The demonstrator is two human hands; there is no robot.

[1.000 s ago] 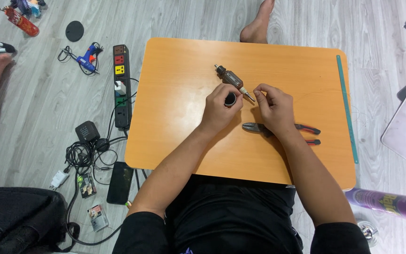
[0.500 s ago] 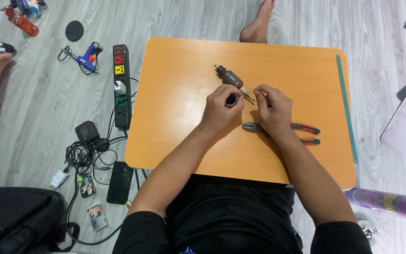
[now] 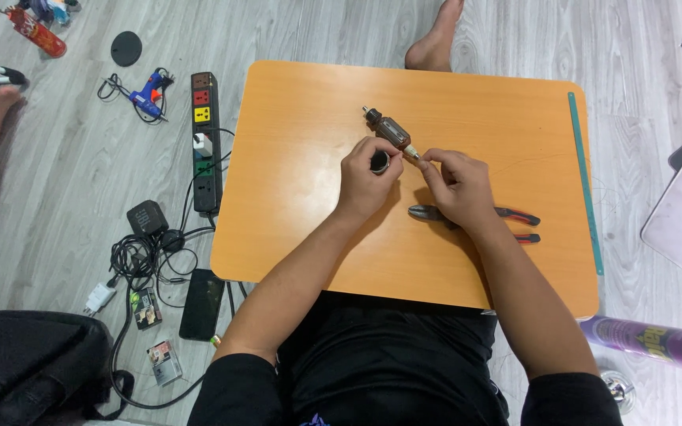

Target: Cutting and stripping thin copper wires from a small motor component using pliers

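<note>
A small motor armature (image 3: 391, 130), cylindrical with a thin metal shaft, lies on the smooth orange wooden surface (image 3: 301, 118). The right hand (image 3: 455, 185) pinches its shaft end between fingertips; the left hand (image 3: 366, 175) curls its fingers round a dark ring (image 3: 380, 162). Red-handled pliers (image 3: 515, 225) lie beneath the right wrist.

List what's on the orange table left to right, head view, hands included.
Left hand holding a small dark ring → small motor rotor → right hand → pliers' red-black handles → green ruler along the right edge.
</note>
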